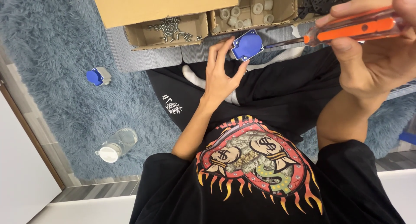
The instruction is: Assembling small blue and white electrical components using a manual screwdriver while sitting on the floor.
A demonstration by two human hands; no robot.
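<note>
My left hand (221,72) holds a small blue socket part (247,44) by its edges, out over my lap. In my right hand (372,55) is a screwdriver with a clear orange handle (355,29). Its metal shaft (284,43) runs left and the tip meets the right side of the blue part. I sit cross-legged in black clothes with a printed shirt.
An open cardboard box of screws (173,29) and a box of white plastic pieces (249,11) lie ahead, with black parts (318,1) at the far right. A blue and grey assembled piece (98,76) and a clear bottle (116,145) lie on the shaggy blue rug (52,55).
</note>
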